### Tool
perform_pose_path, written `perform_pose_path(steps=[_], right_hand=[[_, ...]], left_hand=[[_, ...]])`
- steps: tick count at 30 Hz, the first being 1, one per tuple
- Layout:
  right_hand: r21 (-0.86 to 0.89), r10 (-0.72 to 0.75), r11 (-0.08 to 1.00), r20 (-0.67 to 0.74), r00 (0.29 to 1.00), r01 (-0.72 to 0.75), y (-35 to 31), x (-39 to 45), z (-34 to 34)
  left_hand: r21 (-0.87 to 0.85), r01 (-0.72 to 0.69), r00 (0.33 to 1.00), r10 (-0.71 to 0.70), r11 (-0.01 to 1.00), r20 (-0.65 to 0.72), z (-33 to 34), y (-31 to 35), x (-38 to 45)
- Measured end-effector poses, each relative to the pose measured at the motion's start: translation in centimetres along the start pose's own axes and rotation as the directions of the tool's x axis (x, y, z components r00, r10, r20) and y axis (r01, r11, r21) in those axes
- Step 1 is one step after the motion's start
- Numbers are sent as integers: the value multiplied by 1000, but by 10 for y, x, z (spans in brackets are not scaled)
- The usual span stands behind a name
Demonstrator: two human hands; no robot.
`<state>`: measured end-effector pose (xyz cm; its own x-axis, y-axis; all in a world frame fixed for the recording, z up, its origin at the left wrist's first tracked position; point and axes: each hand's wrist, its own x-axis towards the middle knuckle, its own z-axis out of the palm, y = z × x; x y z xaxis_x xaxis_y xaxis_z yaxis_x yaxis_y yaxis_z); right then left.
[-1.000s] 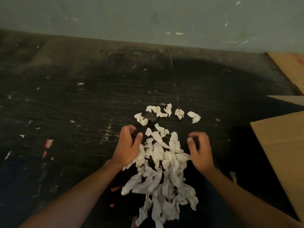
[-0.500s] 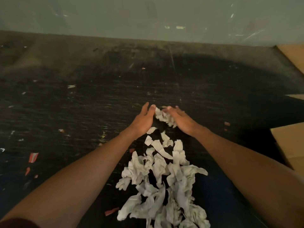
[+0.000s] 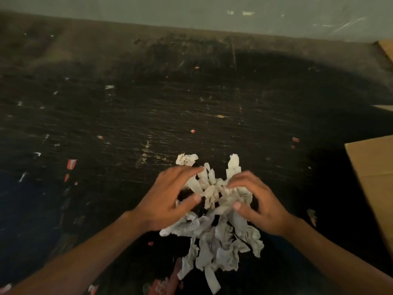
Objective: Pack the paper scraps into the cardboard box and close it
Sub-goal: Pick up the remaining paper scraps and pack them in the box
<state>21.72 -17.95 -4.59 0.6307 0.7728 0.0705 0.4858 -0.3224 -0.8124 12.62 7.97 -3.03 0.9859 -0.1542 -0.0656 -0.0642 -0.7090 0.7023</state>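
Observation:
A heap of white paper scraps point(image 3: 214, 237) lies on the dark scuffed floor point(image 3: 148, 116) at the lower middle. My left hand point(image 3: 168, 199) cups the heap's left side, fingers curled over the scraps. My right hand point(image 3: 259, 201) presses in from the right, thumb and fingers on the bunched scraps. Both hands squeeze the upper part of the heap together between them. A few scraps point(image 3: 187, 159) stick out just beyond my fingertips. A flap of the brown cardboard box point(image 3: 374, 167) shows at the right edge; its inside is out of view.
A pale wall point(image 3: 191, 9) runs along the back. Another piece of cardboard point(image 3: 386, 50) sits at the far right corner. Small red and white bits point(image 3: 71, 163) are scattered over the floor at the left.
My hands reached out to the far scraps, then pulled back toward me, raking those scraps into the main heap and closing around its upper part.

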Motion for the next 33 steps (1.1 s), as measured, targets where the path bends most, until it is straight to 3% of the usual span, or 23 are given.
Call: perform_pose_path(steps=[4, 7, 9, 14, 17, 20, 23, 26, 29, 33], right_hand=[[-420, 166, 907, 285, 944, -33, 10, 2, -2], [-598, 156, 786, 439, 885, 158, 17, 9, 21], [-652, 149, 726, 460, 875, 219, 23, 12, 34], [-652, 122, 740, 372, 920, 166, 30, 13, 43], [-609, -26, 775, 238, 971, 170, 39, 5, 50], [-579, -165, 790, 114, 980, 201, 49, 3, 56], [-602, -215, 773, 47, 975, 200, 54, 5, 58], [-596, -163, 786, 51, 985, 161, 54, 10, 58], [-576, -62, 812, 74, 995, 93, 45, 20, 49], [-302, 193, 932, -48, 980, -198, 29, 17, 37]], left_hand=[[406, -32, 968, -73, 913, 241, 22, -19, -17], [528, -84, 960, -74, 845, 271, 41, -35, -15], [571, -59, 967, -95, 819, 235, 49, -42, -10], [503, 55, 995, -90, 862, 45, 59, -50, -6], [518, 29, 998, 2, 855, -59, 67, -50, -9], [557, 11, 994, 49, 831, -94, 71, -49, -9], [545, 13, 993, 53, 838, -106, 71, -46, -10], [535, 61, 991, 14, 843, -134, 71, -44, -12], [393, 193, 961, -92, 899, -260, 70, -37, -12], [173, 394, 868, -304, 903, -393, 63, -14, -13]])
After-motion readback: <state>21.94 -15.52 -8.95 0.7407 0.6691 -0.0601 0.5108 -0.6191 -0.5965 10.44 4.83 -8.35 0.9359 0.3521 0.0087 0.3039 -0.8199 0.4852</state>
